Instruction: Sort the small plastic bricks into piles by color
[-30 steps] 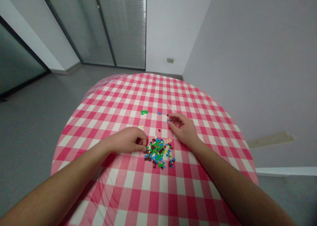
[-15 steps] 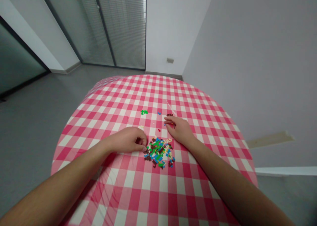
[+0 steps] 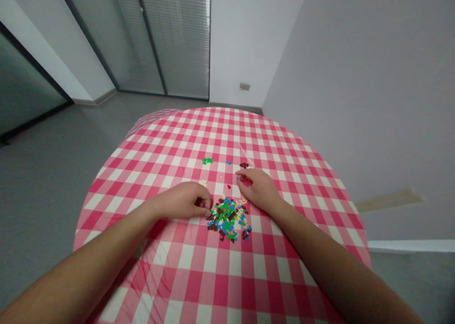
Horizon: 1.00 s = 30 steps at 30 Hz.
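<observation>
A heap of tiny coloured bricks [image 3: 229,219] lies on a round table under a red-and-white checked cloth [image 3: 213,267]. My left hand [image 3: 183,201] rests on the cloth at the heap's left edge, fingers curled in, thumb tip touching the outer pieces. My right hand [image 3: 258,189] lies just beyond the heap on its right, fingers drawn together and pressed down on the cloth; what is under them is hidden. Close to its fingertips sit a brown piece [image 3: 243,165] and a small red piece [image 3: 229,186].
Sorted apart farther back are green pieces [image 3: 206,161], a blue piece [image 3: 228,162] and a pale piece [image 3: 203,182]. A thin pale stick [image 3: 246,155] lies beyond the right hand. A grey wall stands right; glass doors with blinds stand behind.
My right hand has closed from an open, palm-up pose and slid a little left and nearer to the heap. The left hand has stayed still.
</observation>
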Each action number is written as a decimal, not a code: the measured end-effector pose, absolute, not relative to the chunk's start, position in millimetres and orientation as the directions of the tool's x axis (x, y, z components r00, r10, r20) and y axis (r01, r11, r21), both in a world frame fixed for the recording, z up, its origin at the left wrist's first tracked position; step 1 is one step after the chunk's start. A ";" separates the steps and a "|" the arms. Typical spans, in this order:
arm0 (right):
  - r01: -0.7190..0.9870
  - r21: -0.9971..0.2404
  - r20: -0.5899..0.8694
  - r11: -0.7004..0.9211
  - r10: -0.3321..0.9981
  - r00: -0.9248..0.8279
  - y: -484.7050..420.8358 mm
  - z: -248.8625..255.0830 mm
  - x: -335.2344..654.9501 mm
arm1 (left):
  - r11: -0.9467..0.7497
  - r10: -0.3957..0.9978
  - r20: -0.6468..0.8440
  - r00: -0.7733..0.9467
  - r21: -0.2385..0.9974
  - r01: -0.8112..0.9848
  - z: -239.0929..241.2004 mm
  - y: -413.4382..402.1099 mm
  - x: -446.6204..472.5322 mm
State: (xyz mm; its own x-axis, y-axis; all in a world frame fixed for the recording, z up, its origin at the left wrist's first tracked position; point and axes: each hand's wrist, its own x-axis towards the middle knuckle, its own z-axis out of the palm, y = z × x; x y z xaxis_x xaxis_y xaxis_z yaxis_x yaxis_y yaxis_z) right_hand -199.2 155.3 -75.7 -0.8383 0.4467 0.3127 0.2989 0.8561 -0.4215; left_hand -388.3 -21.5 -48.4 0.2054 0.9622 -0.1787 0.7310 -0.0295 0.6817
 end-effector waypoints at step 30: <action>0.284 -0.601 0.176 0.747 0.471 -0.865 195.0 -54.2 -196.2 | -0.043 0.960 -0.167 0.224 0.704 0.709 -50.2 -22.5 -391.0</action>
